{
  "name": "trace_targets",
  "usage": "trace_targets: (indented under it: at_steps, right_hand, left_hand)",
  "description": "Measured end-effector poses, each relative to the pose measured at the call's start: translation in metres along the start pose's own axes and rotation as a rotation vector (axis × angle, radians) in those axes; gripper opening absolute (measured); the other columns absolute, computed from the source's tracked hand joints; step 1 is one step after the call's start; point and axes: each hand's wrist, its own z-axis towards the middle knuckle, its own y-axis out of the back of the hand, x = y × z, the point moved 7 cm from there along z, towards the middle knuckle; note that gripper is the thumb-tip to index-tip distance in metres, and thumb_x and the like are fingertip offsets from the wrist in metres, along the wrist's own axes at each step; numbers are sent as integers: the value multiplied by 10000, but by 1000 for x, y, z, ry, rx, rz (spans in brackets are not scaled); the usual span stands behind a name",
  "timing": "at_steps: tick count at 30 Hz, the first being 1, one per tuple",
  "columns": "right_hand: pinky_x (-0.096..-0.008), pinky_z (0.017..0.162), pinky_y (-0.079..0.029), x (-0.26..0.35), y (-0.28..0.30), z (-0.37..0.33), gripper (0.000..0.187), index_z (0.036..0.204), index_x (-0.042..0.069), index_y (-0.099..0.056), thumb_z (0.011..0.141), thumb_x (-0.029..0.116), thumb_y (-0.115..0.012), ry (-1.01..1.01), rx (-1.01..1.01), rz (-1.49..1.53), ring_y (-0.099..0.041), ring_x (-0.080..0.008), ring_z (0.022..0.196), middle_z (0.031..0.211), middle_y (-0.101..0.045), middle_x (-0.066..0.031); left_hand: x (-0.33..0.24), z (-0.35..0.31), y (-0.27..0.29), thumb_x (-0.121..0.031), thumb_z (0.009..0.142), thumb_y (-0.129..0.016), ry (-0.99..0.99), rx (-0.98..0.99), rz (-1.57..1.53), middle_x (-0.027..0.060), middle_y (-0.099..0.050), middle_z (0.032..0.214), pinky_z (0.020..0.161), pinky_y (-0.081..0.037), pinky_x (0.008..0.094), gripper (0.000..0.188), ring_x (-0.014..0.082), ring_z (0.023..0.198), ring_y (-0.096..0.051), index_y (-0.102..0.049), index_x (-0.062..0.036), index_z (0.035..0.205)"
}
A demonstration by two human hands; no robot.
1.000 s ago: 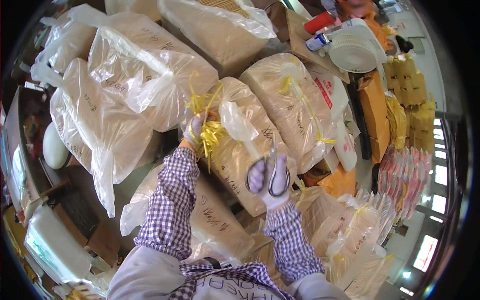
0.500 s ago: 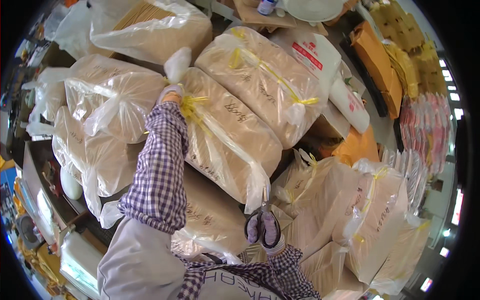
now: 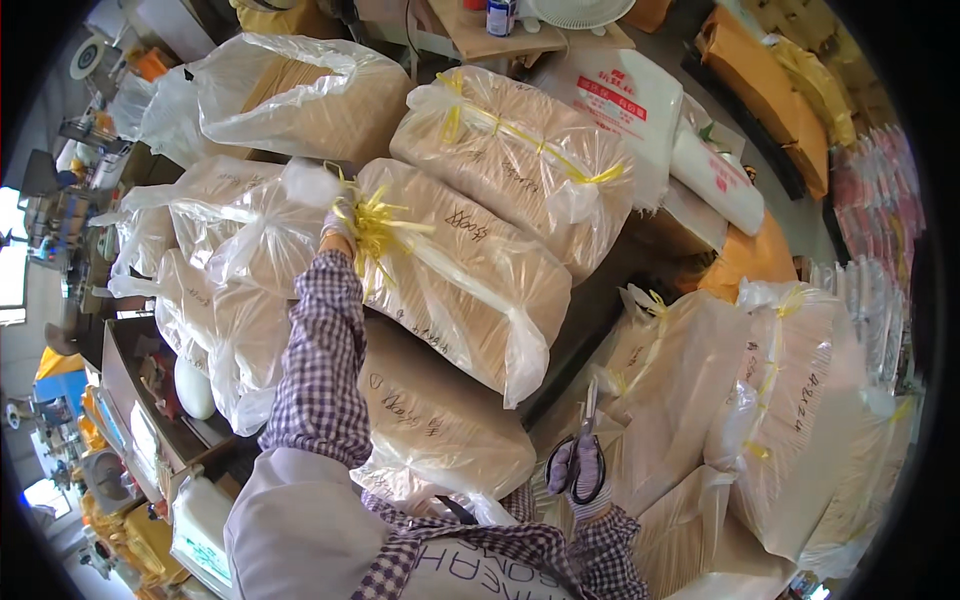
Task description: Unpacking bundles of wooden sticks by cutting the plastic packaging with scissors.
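Note:
My left hand (image 3: 340, 222), gloved, is stretched out to the far end of a clear plastic bag packed with brown paper stock (image 3: 462, 265). Its fingers are closed around a bunch of yellow ties (image 3: 385, 222) that fans out to the right. A puffed white bag end (image 3: 310, 185) bulges just beside that hand. In my gloved right hand (image 3: 587, 478), low and right of the middle, is a pair of black-handled scissors (image 3: 588, 415), with fingers through the loops and blades pointing away from me. The blades are apart from the bag's loose near end (image 3: 525, 355).
Another tied bag (image 3: 510, 150) lies beyond, and one (image 3: 440, 420) sits close to my body. Bagged stacks (image 3: 780, 400) fill the right, more bags (image 3: 230, 300) the left. At the back, a wooden board (image 3: 480, 35) carries a small can (image 3: 500, 17) and a white fan (image 3: 580, 10).
My right hand has drawn the scissors rightward, away from the bag's near end, where the blades were before. The yellow ties by my left hand now spread more widely. The whole view has shifted.

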Motion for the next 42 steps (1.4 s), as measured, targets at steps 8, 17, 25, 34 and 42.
trace_targets:
  at_steps: [8, 17, 25, 34, 42]
  right_hand:
    - [-251, 326, -389, -4, 23, -12, 360, 715, 62, -458, 816, 407, -445, -6, -132, -112, -440, -144, 357, 481, -457, -49]
    - [-227, 310, -349, 42, 24, 7, 385, 664, 78, -441, 832, 420, -388, 99, -110, -254, -406, -122, 333, 450, -424, -31]
    - [-214, 320, -346, 145, 5, 75, 382, 645, 74, -440, 787, 427, -478, 203, -199, -384, -394, -107, 326, 440, -397, -8]
    - [-228, 328, -365, 154, 26, 122, 426, 625, 70, -459, 799, 459, -443, 165, -114, -250, -421, -127, 333, 454, -433, -21]
    - [-234, 336, -361, 137, 51, 132, 394, 651, 80, -451, 784, 449, -479, 16, -205, -227, -410, -125, 338, 464, -428, -17]
  left_hand:
    - [28, -32, -31, -383, 724, -466, -6, 40, 621, 161, -555, 916, 679, -421, 343, 445, 255, 798, -528, -540, -20, 971]
    - [38, -169, -57, -249, 702, -537, 61, 448, 30, 120, -546, 897, 625, -455, 268, 398, 178, 729, -535, -512, 28, 985]
    - [11, -176, -271, -190, 751, -509, -41, 683, 513, 89, -569, 773, 534, -420, 251, 268, 152, 633, -534, -545, 0, 937]
    - [34, -109, -425, -507, 718, -463, -355, 667, 1753, 195, -521, 1039, 802, -387, 355, 562, 317, 978, -497, -536, -51, 1037]
    - [40, -177, -477, -554, 669, -508, -506, 463, 2161, 113, -533, 1072, 818, -396, 370, 598, 280, 990, -507, -540, -100, 1057]
